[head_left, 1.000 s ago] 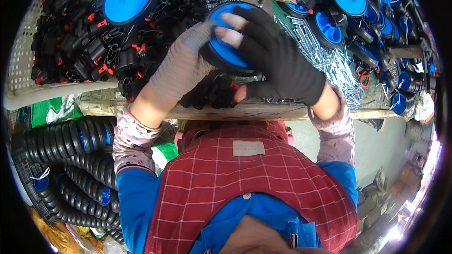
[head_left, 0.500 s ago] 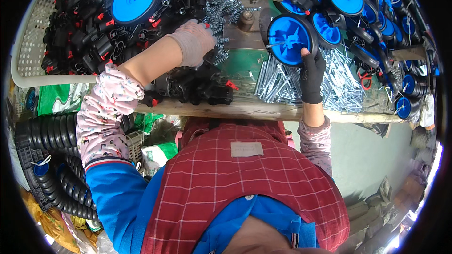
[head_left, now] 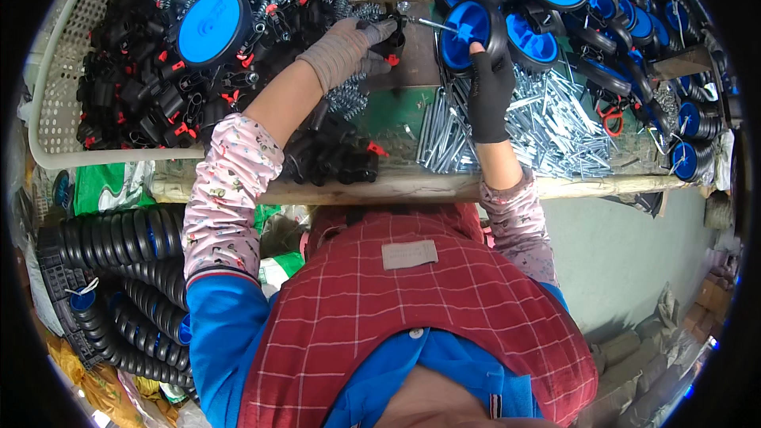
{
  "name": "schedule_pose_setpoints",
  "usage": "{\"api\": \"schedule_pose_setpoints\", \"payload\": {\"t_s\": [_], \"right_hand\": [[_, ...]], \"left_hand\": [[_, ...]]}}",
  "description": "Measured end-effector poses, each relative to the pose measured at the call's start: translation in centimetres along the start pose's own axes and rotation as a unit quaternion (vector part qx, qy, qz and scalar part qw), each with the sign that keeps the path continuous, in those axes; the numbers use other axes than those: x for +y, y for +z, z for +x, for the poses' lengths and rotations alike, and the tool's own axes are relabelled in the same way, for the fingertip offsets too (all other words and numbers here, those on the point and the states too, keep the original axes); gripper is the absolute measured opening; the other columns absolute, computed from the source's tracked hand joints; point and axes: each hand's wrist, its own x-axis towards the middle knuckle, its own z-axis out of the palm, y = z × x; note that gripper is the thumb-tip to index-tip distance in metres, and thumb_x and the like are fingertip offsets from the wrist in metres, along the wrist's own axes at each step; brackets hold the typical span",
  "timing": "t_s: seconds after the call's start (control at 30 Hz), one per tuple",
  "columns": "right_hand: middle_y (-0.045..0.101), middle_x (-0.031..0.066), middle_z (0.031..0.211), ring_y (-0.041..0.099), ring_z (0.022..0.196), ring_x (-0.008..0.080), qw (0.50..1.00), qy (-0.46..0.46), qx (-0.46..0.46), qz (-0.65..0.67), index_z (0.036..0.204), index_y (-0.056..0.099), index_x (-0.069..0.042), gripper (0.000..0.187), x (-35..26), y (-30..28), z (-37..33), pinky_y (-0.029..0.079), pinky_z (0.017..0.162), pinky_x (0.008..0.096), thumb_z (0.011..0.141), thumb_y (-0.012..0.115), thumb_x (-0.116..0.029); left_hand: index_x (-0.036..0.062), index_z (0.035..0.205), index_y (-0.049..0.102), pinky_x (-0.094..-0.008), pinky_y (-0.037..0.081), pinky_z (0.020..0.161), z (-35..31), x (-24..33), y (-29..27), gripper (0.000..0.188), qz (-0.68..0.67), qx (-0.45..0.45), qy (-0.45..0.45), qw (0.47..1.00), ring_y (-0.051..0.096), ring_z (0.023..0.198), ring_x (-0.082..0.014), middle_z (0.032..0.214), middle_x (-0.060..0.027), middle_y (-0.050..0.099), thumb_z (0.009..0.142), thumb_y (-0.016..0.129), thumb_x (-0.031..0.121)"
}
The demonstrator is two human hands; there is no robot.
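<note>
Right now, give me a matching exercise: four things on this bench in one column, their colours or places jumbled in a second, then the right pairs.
Things:
1. left hand
2. right hand
3. metal pins
4. corrugated hoses

Descriptions:
A. black glove, on a blue wheel
B. silvery heap beside the right wrist
C. black, below the bench
D. grey glove, on a small black part

Pairs: 1-D, 2-A, 3-B, 4-C
</note>
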Motion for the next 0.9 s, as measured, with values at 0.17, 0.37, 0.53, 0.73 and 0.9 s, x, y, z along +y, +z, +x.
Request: {"api": "schedule_pose_setpoints", "payload": {"t_s": [0.17,0.37,0.53,0.73,0.9], "right_hand": [[0.067,0.0106,0.102,0.061,0.091,0.0185,0.999,0.028,-0.024,-0.022,0.122,0.059,0.001,0.046,-1.5,2.0,-0.6,0.048,0.083,0.0330,0.089,0.073,-0.029],[0.068,0.0138,0.092,0.067,0.079,0.0231,0.992,-0.045,-0.084,-0.081,0.143,0.044,0.000,0.067,-2.4,4.6,-2.2,0.051,0.072,0.0341,0.088,0.072,-0.026],[0.069,0.0167,0.103,0.070,0.090,0.0268,0.976,-0.093,-0.136,-0.143,0.150,0.036,0.000,0.080,-2.5,5.8,-1.9,0.054,0.080,0.0358,0.084,0.077,-0.022],[0.069,0.0178,0.101,0.069,0.089,0.0357,0.913,-0.132,-0.193,-0.335,0.129,0.056,-0.008,0.057,-0.8,1.6,3.6,0.054,0.075,0.0435,0.086,0.071,-0.041],[0.072,0.0126,0.089,0.069,0.084,0.0177,0.953,0.173,-0.222,-0.113,0.113,0.068,0.000,0.041,-2.5,-5.9,17.2,0.052,0.074,0.0307,0.092,0.068,-0.035]], "left_hand": [[0.0024,0.120,0.056,-0.0406,0.061,0.073,0.0,-0.4,-0.5,0.045,-0.031,-0.001,0.005,0.999,0.070,0.087,-0.0283,0.109,-0.0125,0.065,0.091,0.074,0.031],[0.0026,0.120,0.056,-0.0355,0.060,0.078,-0.7,-0.5,-0.2,0.045,-0.007,0.022,0.008,1.000,0.069,0.090,-0.0252,0.110,-0.0106,0.065,0.093,0.072,0.034],[0.0024,0.118,0.060,-0.0345,0.054,0.084,-7.0,0.6,-4.2,0.041,0.364,0.123,0.216,0.897,0.068,0.098,-0.0234,0.111,-0.0117,0.066,0.092,0.071,0.033],[0.0054,0.124,0.060,-0.0433,0.051,0.092,-9.5,2.3,-12.7,0.057,0.721,0.393,0.277,0.499,0.062,0.109,-0.0380,0.121,-0.0195,0.064,0.085,0.073,0.044],[0.0080,0.141,0.049,-0.0461,0.043,0.106,-8.8,5.7,-19.7,0.081,0.620,0.487,0.236,0.568,0.051,0.130,-0.0396,0.135,-0.0228,0.057,0.084,0.066,0.064]]}}
